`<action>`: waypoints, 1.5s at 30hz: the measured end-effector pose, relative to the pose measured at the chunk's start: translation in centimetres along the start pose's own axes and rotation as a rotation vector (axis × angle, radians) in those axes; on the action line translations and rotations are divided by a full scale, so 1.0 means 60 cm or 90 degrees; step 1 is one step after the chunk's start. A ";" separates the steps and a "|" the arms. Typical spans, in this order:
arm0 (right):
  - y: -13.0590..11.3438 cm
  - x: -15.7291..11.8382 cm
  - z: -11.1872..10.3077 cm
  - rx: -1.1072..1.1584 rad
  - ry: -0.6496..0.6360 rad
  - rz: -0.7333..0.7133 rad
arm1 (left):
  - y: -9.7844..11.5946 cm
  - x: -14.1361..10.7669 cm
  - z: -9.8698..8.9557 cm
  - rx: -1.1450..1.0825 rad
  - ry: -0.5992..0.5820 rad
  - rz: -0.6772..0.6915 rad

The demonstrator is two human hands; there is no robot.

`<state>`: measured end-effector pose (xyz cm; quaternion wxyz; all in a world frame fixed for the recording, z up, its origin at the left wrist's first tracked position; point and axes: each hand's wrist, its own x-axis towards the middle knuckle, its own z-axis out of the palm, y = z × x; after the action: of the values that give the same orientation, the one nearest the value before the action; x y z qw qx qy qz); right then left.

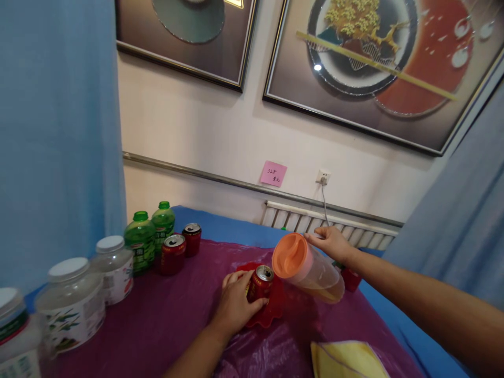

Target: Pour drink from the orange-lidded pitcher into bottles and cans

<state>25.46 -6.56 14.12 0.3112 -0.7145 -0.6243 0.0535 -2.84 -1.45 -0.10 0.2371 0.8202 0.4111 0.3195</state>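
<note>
My left hand [235, 303] is wrapped round a red drink can [260, 286] with an opened top. The can stands on a red scalloped plate [271, 313]. To its right, my right hand [329, 242] grips a clear plastic pitcher [321, 275] at its far side; the handle is hidden. The pitcher tilts left, its orange lid [290, 255] close beside the can's top. Some pale yellowish liquid lies low inside the pitcher. I see no stream between lid and can.
Left on the purple table cover [157, 325] stand two red cans [173, 254], two green bottles [140, 241] and white-lidded jars [71, 304]. A folded yellow cloth [348, 359] lies at the front right. Another red object [352, 279] sits behind the pitcher. A radiator [291, 215] lines the wall.
</note>
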 end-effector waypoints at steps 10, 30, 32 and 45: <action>0.004 0.001 0.000 0.003 -0.010 0.004 | -0.002 0.001 0.002 0.003 0.001 -0.005; 0.000 0.001 0.000 -0.004 0.000 -0.005 | -0.001 0.001 -0.001 0.000 -0.003 -0.008; -0.001 0.001 -0.001 -0.002 0.000 -0.003 | -0.001 0.001 -0.001 -0.002 -0.003 -0.005; -0.004 -0.001 -0.002 -0.002 -0.001 0.002 | -0.004 0.000 0.001 0.001 0.009 0.004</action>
<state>25.29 -6.63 14.33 0.3095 -0.7157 -0.6238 0.0537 -2.90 -1.34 -0.30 0.2327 0.8193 0.4107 0.3254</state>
